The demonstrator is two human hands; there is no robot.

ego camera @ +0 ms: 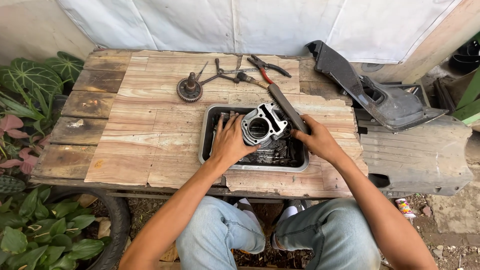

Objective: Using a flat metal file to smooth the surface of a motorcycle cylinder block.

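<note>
A grey metal engine cylinder block (263, 125) with a round bore sits in a dark metal tray (206, 142) on a wooden table. My left hand (231, 142) lies over the tray's left half, its fingertips touching the block's left side. On the right, my right hand (315, 140) grips the block's right edge at the tray's rim. Several small dark engine parts lie in the tray under and around the block, partly hidden by my hands.
Behind the tray lie a toothed gear on a shaft (189, 90), a Y-shaped wrench (218, 76), red-handled pliers (266, 68) and a hammer (274, 95). Black plastic motorcycle panels (380, 100) rest at the right. Leafy plants (30, 85) and a tyre (117, 220) stand at the left.
</note>
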